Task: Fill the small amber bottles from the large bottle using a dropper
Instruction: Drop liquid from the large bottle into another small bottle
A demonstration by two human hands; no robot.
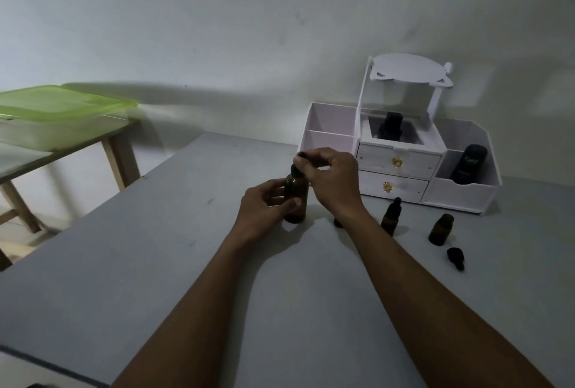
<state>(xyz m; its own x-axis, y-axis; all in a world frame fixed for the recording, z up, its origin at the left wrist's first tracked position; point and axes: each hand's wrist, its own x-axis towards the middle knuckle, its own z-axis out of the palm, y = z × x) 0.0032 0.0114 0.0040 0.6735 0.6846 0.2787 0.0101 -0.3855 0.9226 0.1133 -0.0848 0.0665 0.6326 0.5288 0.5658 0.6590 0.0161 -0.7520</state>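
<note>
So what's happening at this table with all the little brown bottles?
A person steadies the large amber bottle with the left hand while the right hand pinches its black dropper top. Nearby on the grey table stand a capped small bottle and an open small bottle, with a loose dropper cap lying beside it.

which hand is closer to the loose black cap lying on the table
Right. The right hand, pinching the dropper on the large bottle, is left of the black cap; the left hand, gripping that bottle, lies farther left.
</note>
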